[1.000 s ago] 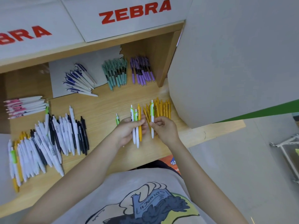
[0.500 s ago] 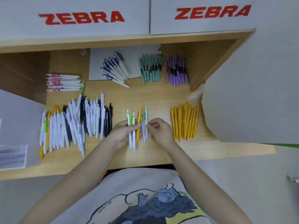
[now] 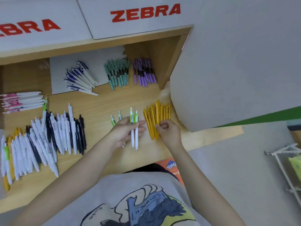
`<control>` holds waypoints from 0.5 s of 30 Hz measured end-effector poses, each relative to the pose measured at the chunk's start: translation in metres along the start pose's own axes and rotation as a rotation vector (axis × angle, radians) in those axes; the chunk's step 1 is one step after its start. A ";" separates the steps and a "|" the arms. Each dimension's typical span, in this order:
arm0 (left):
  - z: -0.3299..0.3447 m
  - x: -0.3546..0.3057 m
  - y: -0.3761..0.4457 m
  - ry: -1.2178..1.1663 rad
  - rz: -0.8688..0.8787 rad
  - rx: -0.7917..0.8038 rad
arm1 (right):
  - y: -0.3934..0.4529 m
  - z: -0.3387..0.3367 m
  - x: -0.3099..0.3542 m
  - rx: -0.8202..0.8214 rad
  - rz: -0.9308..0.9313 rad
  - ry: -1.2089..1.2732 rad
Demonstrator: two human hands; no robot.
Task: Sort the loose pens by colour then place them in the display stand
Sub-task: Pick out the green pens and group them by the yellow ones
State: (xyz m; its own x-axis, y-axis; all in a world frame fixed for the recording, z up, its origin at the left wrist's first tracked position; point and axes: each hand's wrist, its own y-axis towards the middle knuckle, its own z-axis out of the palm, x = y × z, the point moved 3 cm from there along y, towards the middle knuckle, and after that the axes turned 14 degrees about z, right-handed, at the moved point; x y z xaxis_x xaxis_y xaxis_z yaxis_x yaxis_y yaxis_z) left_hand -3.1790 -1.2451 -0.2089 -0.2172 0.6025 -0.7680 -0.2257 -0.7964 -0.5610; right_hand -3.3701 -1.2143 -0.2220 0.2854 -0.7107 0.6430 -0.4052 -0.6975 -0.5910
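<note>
Left hand (image 3: 126,131) pinches four green-clip pens (image 3: 134,128), barrels pointing away from the body; right hand (image 3: 167,130), fingers curled, touches the yellow pile (image 3: 157,115) just right, lying parallel.

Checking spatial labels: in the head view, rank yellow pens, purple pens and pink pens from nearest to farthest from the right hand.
1. Yellow pens: touching the right hand.
2. Purple pens: farther back on the shelf, slightly left.
3. Pink pens: far left.

A stationery shop: red ZEBRA brand signs (image 3: 145,12) above a wooden display shelf (image 3: 104,103) of pens.
</note>
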 end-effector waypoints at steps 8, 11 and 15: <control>0.002 0.005 0.002 -0.015 -0.015 -0.108 | 0.003 -0.003 0.000 -0.122 -0.079 -0.095; -0.002 0.003 0.000 -0.040 0.007 -0.133 | -0.007 -0.004 0.009 -0.127 -0.147 -0.004; -0.001 0.000 -0.005 -0.097 0.047 -0.128 | -0.023 0.023 0.028 0.251 -0.053 0.142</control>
State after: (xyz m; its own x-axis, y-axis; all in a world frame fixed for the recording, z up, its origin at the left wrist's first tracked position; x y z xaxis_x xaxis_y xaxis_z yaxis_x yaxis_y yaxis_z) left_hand -3.1768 -1.2414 -0.2060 -0.3167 0.5616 -0.7644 -0.0919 -0.8203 -0.5645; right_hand -3.3327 -1.2203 -0.2013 0.1689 -0.6648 0.7276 -0.1608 -0.7470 -0.6451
